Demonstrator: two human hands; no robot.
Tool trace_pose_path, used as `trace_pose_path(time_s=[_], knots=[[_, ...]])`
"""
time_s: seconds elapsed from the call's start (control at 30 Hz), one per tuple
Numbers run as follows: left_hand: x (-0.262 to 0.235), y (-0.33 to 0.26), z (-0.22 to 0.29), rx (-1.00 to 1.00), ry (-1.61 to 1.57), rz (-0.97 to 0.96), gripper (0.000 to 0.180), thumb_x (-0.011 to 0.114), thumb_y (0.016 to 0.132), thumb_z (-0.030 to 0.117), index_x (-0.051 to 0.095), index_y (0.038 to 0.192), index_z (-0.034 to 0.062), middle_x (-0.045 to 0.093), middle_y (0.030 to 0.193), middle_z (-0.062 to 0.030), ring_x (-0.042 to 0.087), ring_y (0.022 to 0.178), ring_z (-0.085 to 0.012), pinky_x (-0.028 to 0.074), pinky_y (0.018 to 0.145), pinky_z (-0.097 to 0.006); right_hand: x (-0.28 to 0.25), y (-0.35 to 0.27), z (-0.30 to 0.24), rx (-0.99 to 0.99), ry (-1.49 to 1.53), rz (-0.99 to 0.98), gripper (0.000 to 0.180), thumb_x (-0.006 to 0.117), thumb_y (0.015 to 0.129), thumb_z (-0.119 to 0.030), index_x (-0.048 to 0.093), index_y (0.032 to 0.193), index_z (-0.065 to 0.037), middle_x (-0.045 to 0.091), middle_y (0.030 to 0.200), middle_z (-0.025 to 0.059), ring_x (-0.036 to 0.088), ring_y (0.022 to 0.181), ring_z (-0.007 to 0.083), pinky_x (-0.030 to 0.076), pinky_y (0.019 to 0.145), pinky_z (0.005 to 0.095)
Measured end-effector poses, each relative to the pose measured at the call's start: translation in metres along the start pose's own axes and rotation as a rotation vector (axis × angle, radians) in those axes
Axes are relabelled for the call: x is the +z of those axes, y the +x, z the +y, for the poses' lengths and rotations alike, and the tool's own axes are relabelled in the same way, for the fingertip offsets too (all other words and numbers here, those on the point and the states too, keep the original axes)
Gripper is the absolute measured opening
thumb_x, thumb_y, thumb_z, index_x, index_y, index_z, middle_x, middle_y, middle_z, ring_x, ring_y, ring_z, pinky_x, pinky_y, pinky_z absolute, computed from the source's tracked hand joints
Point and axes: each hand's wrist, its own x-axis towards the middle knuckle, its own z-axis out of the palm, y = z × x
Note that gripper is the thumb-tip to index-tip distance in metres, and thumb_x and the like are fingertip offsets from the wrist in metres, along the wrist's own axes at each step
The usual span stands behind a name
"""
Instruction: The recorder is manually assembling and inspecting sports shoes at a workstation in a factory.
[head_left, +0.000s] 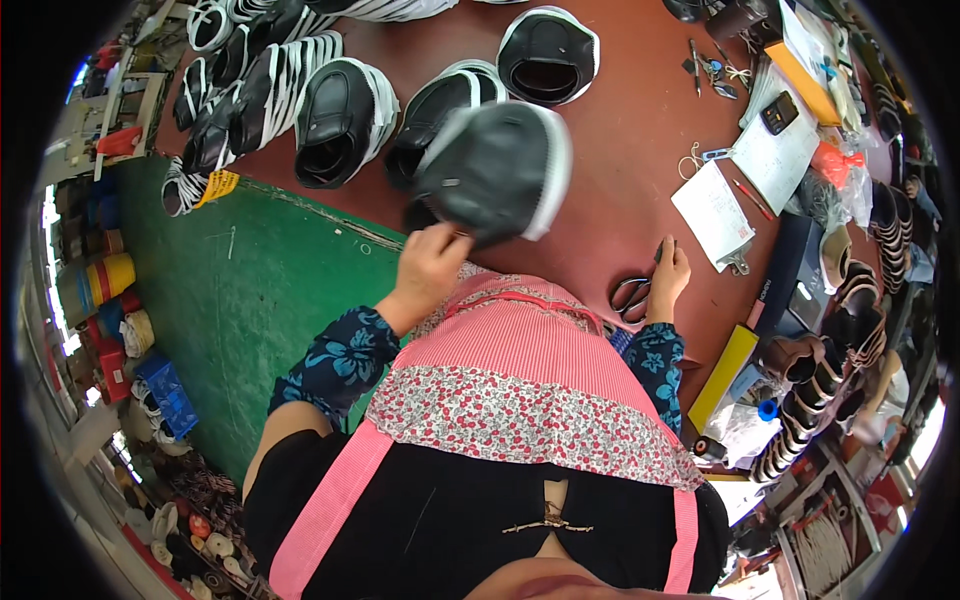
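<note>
My left hand [428,272] pinches the edge of a black shoe upper [490,175] with a white rim, held tilted above the table's front edge and smeared by motion. Behind it, a black upper [440,105] with several white edges lies partly covered. Another black upper [547,58] rests alone farther back. My right hand [669,280] is closed at the right of the table, a small dark tip poking out of its fingers; what it is I cannot make out. Black-handled scissors [630,295] lie right beside that hand.
Nested stacks of black uppers [285,90] line the table's far left. A clipboard with papers [715,215], a red pen [752,198] and a phone [779,113] lie on the reddish table [620,180]. Shoes [800,410] crowd the right; a blue crate [165,392] stands left.
</note>
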Motion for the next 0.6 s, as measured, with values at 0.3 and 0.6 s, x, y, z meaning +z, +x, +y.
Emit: trace_pose_path(time_s=[0.3,0.6], knots=[[0.067,0.009,-0.128,-0.622,-0.56,0.248,0.042,0.07,0.111,0.025,0.062,0.139,-0.0061,0.076,0.125,-0.0281,0.072,0.114,-0.0482,0.056,0.097,-0.046,0.013,0.019,0.004,-0.008,-0.176,-0.002,0.056,0.068,0.108,-0.05,0.072,0.084,0.001,0.068,0.078,0.0174,0.065,0.076,0.0313,0.052,0.078,0.0446],[0.038,0.036,-0.15,-0.153,-0.215,-0.221,0.037,0.077,0.102,0.019,0.061,0.124,-0.0051,0.074,0.104,-0.0297,0.071,0.101,-0.0523,0.056,0.086,-0.059,0.076,-0.05,-0.028,0.001,-0.171,-0.035,0.051,0.073,0.106,-0.048,0.077,0.092,0.001,0.073,0.086,0.0211,0.071,0.082,0.034,0.054,0.08,0.0467]])
